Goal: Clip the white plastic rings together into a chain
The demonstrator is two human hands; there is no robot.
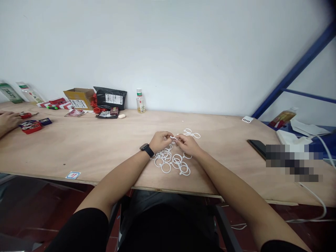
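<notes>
My left hand (160, 141), with a dark watch (147, 149) on its wrist, is closed in a pinch on one end of a small white plastic ring (173, 138). The fingers of my right hand (188, 144) pinch the other end of it, and the fingertips hide part of its shape. Below my hands lies a loose pile of thin white plastic rings (166, 173), overlapping one another, several with a small knob. A few more white rings (196, 138) rest just beyond my right hand.
Against the wall stand a drink bottle (141, 102), a black parcel bag (111, 98) and an open cardboard box (78, 98). At far left, another person's hand (9, 122) is near red items (32, 128). A phone (256, 147) and white cable (315, 197) lie right.
</notes>
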